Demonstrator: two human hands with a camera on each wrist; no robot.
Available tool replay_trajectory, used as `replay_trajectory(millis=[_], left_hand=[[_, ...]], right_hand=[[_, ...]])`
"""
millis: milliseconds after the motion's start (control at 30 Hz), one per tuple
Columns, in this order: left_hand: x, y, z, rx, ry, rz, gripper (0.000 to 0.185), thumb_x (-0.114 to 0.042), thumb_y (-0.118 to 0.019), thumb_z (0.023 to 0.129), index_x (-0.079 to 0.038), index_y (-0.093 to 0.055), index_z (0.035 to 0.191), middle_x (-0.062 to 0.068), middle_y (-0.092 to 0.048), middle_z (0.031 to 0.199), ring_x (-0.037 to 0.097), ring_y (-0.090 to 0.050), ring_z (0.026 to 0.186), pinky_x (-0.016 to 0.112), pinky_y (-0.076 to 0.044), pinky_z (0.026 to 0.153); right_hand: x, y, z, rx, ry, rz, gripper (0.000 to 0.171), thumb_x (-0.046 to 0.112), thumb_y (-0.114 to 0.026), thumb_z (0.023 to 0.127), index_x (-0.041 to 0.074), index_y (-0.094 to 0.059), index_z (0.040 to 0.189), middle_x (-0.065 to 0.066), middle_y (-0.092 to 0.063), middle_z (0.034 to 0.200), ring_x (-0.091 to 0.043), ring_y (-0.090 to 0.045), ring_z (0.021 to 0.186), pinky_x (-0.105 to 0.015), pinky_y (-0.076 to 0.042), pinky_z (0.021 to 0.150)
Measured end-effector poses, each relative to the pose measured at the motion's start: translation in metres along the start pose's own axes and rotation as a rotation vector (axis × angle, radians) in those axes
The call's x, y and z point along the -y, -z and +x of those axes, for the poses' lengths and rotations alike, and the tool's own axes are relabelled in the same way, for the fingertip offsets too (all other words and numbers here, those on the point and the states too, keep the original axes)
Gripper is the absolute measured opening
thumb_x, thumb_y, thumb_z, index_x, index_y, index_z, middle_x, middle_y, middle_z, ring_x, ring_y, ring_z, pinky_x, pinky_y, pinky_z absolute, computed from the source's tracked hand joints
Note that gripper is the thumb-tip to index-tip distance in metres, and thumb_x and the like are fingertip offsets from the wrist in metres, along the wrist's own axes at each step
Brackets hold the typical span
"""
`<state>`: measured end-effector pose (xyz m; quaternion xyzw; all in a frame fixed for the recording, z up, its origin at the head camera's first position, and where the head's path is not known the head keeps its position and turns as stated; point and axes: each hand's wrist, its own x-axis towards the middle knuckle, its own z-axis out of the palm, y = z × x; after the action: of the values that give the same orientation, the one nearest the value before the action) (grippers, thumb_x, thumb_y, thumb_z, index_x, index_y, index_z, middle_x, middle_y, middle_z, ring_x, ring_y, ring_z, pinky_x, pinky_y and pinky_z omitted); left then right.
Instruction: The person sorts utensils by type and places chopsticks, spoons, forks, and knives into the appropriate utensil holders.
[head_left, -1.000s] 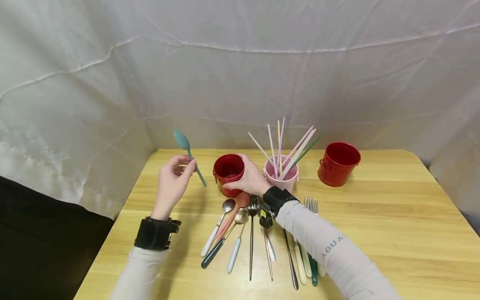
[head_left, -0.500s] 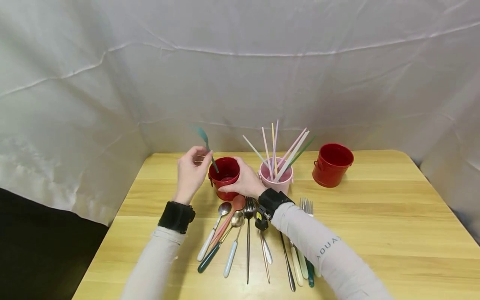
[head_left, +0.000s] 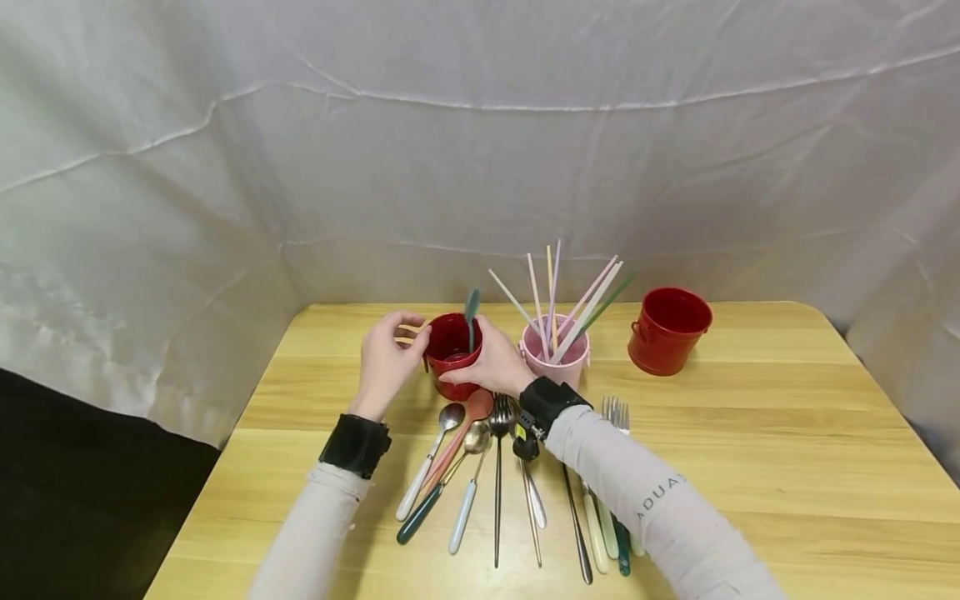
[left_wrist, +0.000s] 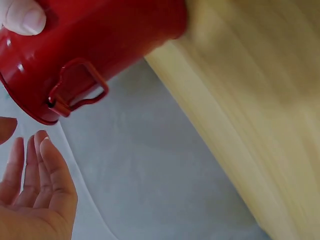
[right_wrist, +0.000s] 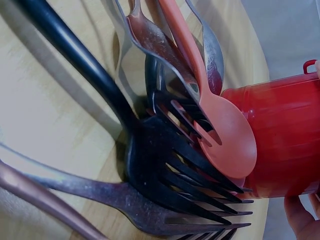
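A teal spoon (head_left: 472,307) leans inside the left red bucket (head_left: 454,390), its bowl up above the rim. My right hand (head_left: 497,360) grips this bucket from its right side, thumb across the front. My left hand (head_left: 388,354) is at the bucket's left rim, fingers bent loosely and holding nothing. In the left wrist view, the left hand (left_wrist: 42,192) is apart from the bucket (left_wrist: 120,35), below its wire handle. The right wrist view has the bucket (right_wrist: 285,135) right behind the coral spoon (right_wrist: 230,135) and a black fork (right_wrist: 160,160).
A pink bucket (head_left: 558,373) with several straws stands right of the right hand, and another red bucket (head_left: 663,354) further right. Spoons, including a white-handled spoon (head_left: 420,475), and forks (head_left: 617,412) fan out on the wooden table (head_left: 787,467) in front. A grey cloth (head_left: 480,183) hangs behind.
The left hand carried the teal spoon rightward to the red bucket and let go of it; the spoon now stands in the bucket. The right hand has kept its grip on the bucket.
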<state>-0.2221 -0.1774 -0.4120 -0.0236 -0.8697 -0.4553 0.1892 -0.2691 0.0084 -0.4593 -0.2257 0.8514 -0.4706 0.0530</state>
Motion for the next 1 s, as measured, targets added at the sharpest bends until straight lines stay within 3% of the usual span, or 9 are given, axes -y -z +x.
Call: replay_trajectory(millis=[167,367,533,700,1000], left_hand=[[0.008,0.01,-0.015,0.016,0.005,0.032,0.011,-0.011,-0.07,0.092,-0.002,-0.071,0.097,0.014,-0.074,0.1,0.028,-0.073,0.084,0.034,-0.061,0.072],[0.018,0.02,-0.033,0.099,-0.004,0.102,0.007,-0.008,-0.069,0.091,-0.003,-0.071,0.095,0.014,-0.075,0.092,0.028,-0.072,0.08,0.027,-0.059,0.069],[0.022,0.031,-0.043,0.226,0.008,0.178,0.011,-0.009,-0.068,0.09,-0.003,-0.071,0.1,0.011,-0.074,0.091,0.025,-0.072,0.079,0.036,-0.061,0.074],[0.023,0.037,-0.054,0.392,0.019,0.276,0.008,-0.01,-0.068,0.089,-0.007,-0.071,0.095,0.006,-0.075,0.089,0.017,-0.069,0.077,0.032,-0.058,0.072],[0.019,0.02,-0.083,0.567,0.127,0.385,0.006,-0.015,-0.073,0.089,-0.011,-0.069,0.086,-0.004,-0.067,0.076,0.009,-0.057,0.067,0.026,-0.047,0.062]], right_hand=[[0.0,0.0,-0.001,0.011,0.009,0.036,0.089,0.03,-0.093,0.071,0.012,-0.043,0.142,-0.006,-0.063,0.135,-0.023,-0.061,0.125,-0.039,-0.052,0.105],[0.001,0.0,0.0,0.016,0.013,0.023,0.092,0.029,-0.093,0.069,0.01,-0.042,0.143,-0.007,-0.062,0.135,-0.022,-0.061,0.124,-0.038,-0.051,0.107],[0.002,0.002,0.0,0.015,0.022,0.018,0.096,0.029,-0.094,0.069,0.009,-0.04,0.147,-0.009,-0.06,0.138,-0.024,-0.06,0.127,-0.038,-0.049,0.109],[0.001,0.003,0.001,0.01,0.026,0.014,0.096,0.029,-0.093,0.07,0.009,-0.04,0.146,-0.008,-0.06,0.138,-0.023,-0.06,0.127,-0.039,-0.049,0.109],[0.0,0.001,0.0,0.015,0.027,0.026,0.093,0.03,-0.093,0.07,0.011,-0.041,0.145,-0.007,-0.061,0.136,-0.023,-0.06,0.125,-0.039,-0.05,0.108]])
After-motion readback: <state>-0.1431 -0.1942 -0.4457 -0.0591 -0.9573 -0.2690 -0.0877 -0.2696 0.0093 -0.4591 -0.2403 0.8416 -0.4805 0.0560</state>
